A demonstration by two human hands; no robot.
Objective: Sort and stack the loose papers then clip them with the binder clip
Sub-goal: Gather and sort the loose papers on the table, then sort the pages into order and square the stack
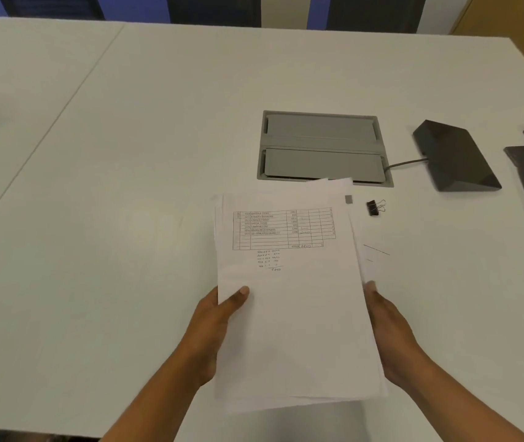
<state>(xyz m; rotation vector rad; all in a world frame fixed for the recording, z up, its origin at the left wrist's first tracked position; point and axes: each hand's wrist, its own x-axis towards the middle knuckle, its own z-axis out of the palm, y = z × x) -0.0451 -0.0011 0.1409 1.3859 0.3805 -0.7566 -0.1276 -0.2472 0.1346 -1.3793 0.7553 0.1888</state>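
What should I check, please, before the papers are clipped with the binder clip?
1. Left hand grips the left edge of the papers: ok.
2. Right hand holds the right edge: ok.
3. Edges squared up: not ok, sheets stick out at the top and along the right side.
4. Every loose sheet gathered into the stack: cannot tell, the rightmost sheet may lie apart.
5. Binder clip lies free on the table, just right of the stack's far corner: ok.
6. A hand free to take the clip: not ok, both hold the papers.
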